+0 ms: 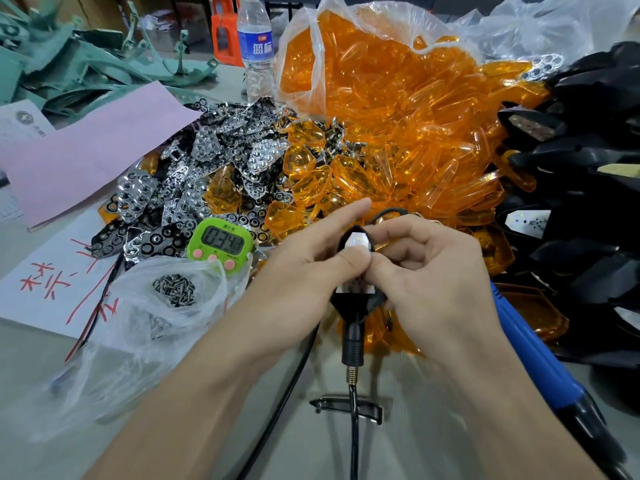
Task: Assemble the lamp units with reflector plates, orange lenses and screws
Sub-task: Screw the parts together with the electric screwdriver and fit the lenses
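Head view, nearest first: a black cable (353,434) runs up the table (433,410) past a small black clip (346,407) into the stem of the lamp unit (351,336). That unit is held upright above the table edge of the piles, between both hands. The left hand (298,271) grips its housing from the left, thumb pressed on the pale insert at the front and index finger stretched out straight above it. The right hand (436,275) has its fingers curled in, pinching the upper right edge of the same unit. A blue-handled tool (540,358) lies under the right forearm. To the left sits a clear bag of screws (173,291) on a white sheet with red writing (45,285), and just beyond it a green timer (220,242). Behind the timer spreads a heap of shiny reflector plates (194,161), next to a pink paper (86,150). Orange lenses (381,109) spill from a plastic bag behind the hands, with black lamp housings (588,161) piled at the right. Farthest back stands a water bottle (256,39), beside green scraps (69,60)
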{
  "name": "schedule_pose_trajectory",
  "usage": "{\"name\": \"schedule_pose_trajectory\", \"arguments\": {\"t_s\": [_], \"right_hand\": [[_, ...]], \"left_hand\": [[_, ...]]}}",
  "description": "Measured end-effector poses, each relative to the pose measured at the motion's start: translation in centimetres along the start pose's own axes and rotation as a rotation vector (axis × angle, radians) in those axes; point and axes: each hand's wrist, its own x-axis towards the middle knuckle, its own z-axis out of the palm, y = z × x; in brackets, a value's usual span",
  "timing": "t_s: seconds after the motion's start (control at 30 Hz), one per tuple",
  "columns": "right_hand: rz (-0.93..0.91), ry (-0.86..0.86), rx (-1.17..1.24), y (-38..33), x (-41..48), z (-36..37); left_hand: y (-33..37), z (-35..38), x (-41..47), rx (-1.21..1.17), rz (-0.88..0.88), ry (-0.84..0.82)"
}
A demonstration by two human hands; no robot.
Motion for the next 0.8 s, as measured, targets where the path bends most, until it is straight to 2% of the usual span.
{"name": "schedule_pose_trajectory", "arguments": {"t_s": [0.1, 0.23, 0.33, 0.53, 0.67, 0.8], "right_hand": [[0.016, 0.042, 0.085, 0.3, 0.2, -0.2], [0.031, 0.156, 0.124, 0.5, 0.4, -0.5], [0.074, 0.193, 0.176, 0.4, 0.3, -0.4], [0.091, 0.1, 0.142, 0.1, 0.9, -1.1], [0.025, -0.002, 0.112, -0.1, 1.1, -2.3], [0.024, 0.018, 0.137, -0.2, 1.1, -2.7]], "left_hand": [[-0.3, 0.5, -0.1, -0.05, -0.073, -0.008], [0.0, 0.7, -0.5, -0.101, -0.109, -0.15], [-0.1, 1.2, -0.7, -0.118, -0.144, -0.125], [-0.3, 1.4, -0.7, 0.045, -0.131, -0.037], [0.0, 1.4, -0.7, 0.146, -0.082, -0.026], [-0.1, 1.8, -0.8, 0.202, -0.054, -0.023]]}}
